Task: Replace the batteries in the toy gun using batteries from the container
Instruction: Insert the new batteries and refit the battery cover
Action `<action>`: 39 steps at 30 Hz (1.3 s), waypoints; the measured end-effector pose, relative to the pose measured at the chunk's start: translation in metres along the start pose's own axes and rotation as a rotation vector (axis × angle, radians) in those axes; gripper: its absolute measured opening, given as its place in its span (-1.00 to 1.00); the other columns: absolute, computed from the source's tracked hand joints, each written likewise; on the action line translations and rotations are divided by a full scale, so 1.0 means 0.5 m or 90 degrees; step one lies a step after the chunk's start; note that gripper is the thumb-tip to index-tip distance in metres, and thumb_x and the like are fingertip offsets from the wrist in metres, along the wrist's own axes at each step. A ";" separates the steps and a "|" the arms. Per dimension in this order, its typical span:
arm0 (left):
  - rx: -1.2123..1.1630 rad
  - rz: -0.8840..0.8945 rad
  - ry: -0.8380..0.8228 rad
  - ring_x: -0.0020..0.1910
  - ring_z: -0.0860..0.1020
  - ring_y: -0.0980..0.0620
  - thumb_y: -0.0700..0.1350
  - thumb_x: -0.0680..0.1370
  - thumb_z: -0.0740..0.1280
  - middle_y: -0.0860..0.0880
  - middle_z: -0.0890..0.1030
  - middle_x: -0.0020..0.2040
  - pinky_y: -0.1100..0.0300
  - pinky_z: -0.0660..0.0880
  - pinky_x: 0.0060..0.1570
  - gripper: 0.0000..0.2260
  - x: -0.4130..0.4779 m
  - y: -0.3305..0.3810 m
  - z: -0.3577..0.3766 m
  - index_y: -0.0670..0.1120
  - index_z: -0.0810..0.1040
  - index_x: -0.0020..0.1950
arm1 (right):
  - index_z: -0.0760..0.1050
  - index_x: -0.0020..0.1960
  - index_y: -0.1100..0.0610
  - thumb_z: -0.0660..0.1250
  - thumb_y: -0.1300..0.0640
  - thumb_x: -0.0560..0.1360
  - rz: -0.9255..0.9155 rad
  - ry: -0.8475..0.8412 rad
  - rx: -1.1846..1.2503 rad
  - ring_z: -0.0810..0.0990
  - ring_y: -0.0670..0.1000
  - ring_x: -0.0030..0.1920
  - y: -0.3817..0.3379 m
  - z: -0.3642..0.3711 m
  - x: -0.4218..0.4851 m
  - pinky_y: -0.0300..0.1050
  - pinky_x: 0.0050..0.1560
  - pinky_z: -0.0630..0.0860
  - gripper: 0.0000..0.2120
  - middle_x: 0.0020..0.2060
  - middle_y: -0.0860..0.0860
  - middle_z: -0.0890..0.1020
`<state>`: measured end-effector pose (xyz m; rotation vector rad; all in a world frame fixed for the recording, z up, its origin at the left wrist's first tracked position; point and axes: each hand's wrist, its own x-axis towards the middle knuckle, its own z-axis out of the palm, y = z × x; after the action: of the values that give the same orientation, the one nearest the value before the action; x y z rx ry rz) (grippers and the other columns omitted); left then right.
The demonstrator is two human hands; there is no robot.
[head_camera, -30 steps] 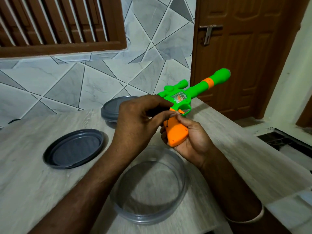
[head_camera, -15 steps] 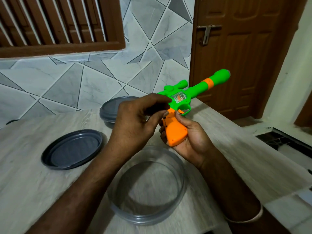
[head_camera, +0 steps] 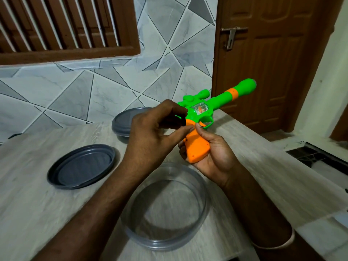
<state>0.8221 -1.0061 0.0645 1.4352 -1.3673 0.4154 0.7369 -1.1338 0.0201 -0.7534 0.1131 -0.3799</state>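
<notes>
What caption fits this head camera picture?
The right hand holds the toy gun while the left hand pinches a dark object.

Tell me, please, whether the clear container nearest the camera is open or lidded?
Open. The clear container has no lid on; the table shows through it, and a grey lid lies beside it.

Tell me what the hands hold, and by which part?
The right hand holds the toy gun by its orange handle. The left hand pinches a small dark piece, too hidden to name.
</notes>
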 end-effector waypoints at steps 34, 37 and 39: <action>-0.064 -0.055 0.020 -0.04 0.72 0.10 -0.25 0.50 0.51 0.00 0.75 -0.05 0.03 0.66 0.04 -0.85 -0.001 -0.023 0.008 -0.17 0.74 0.07 | 0.41 0.39 0.23 0.17 0.02 0.65 -0.003 -0.011 -0.010 0.57 0.05 -0.16 0.000 -0.008 0.005 -0.14 -0.18 0.53 -0.60 -0.08 0.18 0.59; -0.062 -0.030 0.021 -0.03 0.71 0.07 -0.23 0.50 0.53 -0.03 0.73 -0.01 0.05 0.67 0.01 -0.82 -0.001 -0.020 0.010 -0.16 0.73 0.10 | 0.47 0.28 0.22 0.16 0.01 0.66 0.000 -0.011 -0.003 0.56 0.05 -0.17 -0.001 -0.004 0.004 -0.14 -0.18 0.52 -0.66 -0.11 0.17 0.60; -0.028 0.005 0.032 -0.05 0.69 0.06 -0.20 0.47 0.55 -0.07 0.71 -0.02 0.12 0.65 -0.04 -0.81 0.001 -0.021 0.009 -0.17 0.73 0.08 | 0.47 0.26 0.21 0.16 0.01 0.65 -0.001 -0.014 -0.002 0.56 0.05 -0.17 0.000 -0.002 0.003 -0.14 -0.19 0.51 -0.67 -0.11 0.17 0.59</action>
<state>0.8294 -1.0126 0.0588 1.3741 -1.3346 0.4213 0.7378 -1.1350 0.0193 -0.7611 0.0929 -0.3736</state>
